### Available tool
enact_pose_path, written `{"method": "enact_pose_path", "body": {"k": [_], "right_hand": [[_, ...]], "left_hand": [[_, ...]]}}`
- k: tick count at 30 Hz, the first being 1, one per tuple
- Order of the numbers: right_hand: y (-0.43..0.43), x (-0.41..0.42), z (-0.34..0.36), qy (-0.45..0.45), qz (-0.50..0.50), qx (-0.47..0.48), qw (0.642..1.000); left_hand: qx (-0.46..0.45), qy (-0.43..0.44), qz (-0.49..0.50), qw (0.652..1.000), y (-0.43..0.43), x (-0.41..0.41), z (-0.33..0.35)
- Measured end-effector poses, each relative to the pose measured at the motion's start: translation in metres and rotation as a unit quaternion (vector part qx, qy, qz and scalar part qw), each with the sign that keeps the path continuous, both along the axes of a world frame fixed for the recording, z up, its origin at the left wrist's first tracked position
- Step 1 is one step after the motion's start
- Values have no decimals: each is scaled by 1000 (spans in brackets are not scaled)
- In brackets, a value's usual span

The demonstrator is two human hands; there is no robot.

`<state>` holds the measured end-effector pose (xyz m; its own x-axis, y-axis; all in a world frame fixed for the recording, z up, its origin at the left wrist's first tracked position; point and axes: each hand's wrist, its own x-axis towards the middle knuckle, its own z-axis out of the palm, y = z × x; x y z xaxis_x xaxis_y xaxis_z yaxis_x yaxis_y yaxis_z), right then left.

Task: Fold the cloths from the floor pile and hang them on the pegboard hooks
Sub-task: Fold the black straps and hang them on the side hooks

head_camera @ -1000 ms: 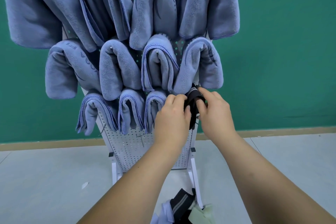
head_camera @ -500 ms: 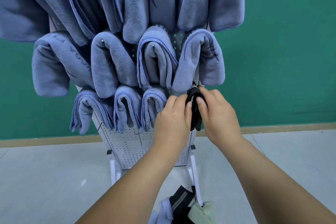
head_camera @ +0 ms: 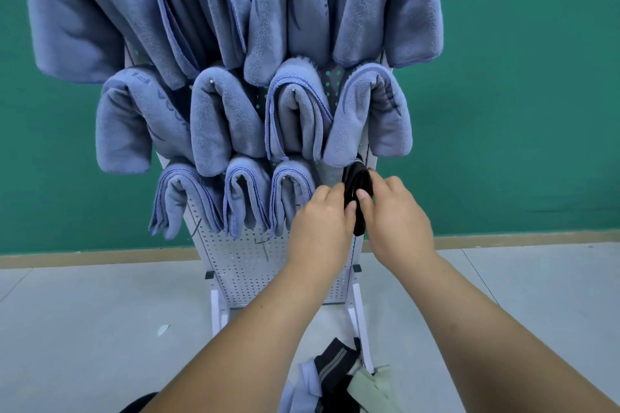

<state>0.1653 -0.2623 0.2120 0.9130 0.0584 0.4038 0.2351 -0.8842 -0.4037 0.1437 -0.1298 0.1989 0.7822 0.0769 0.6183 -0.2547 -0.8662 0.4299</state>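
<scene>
Both hands on it: our left hand (head_camera: 322,223) and right hand (head_camera: 397,216) each pinch the small black folded cloth (head_camera: 358,186), thumbs on its front, fingers curled round its sides. Cloth sits at the right end of the bottom row on the white perforated metal pegboard (head_camera: 248,265), just under a hung towel; we can't see the hook itself. Blue-grey fleece towels (head_camera: 221,121) fill the rows above and to the left. Pile of loose cloths (head_camera: 339,375) (black striped, pale green, lilac) lies on the grey floor (head_camera: 84,329) by the pegboard's right foot. Green wall (head_camera: 520,94) behind.
</scene>
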Motion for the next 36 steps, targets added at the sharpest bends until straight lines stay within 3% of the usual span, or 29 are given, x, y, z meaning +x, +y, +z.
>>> {"method": "enact_pose_path", "body": {"k": [8, 11, 15, 21, 27, 31, 36], "right_hand": [[-12, -33, -7, 40, 2, -37, 998], [-15, -54, -22, 55, -4, -43, 998], [-20, -81, -47, 99, -6, -109, 989], [-29, -104, -106, 279, 118, -283, 910], [-7, -133, -207, 397, 146, -277, 863], [14, -149, -269, 430, 172, -290, 838], [30, -145, -312, 443, 146, -291, 835]], "left_hand": [[2, 31, -28, 999, 10, -44, -6], [17, 87, -31, 996, 19, -63, -13], [108, 189, -45, 975, 42, -86, -43], [132, 384, -112, 907, 78, -124, -128], [160, 485, -106, 853, 113, -166, -218], [142, 512, -98, 842, 123, -170, -251], [102, 538, -90, 832, 114, -164, -284]]}}
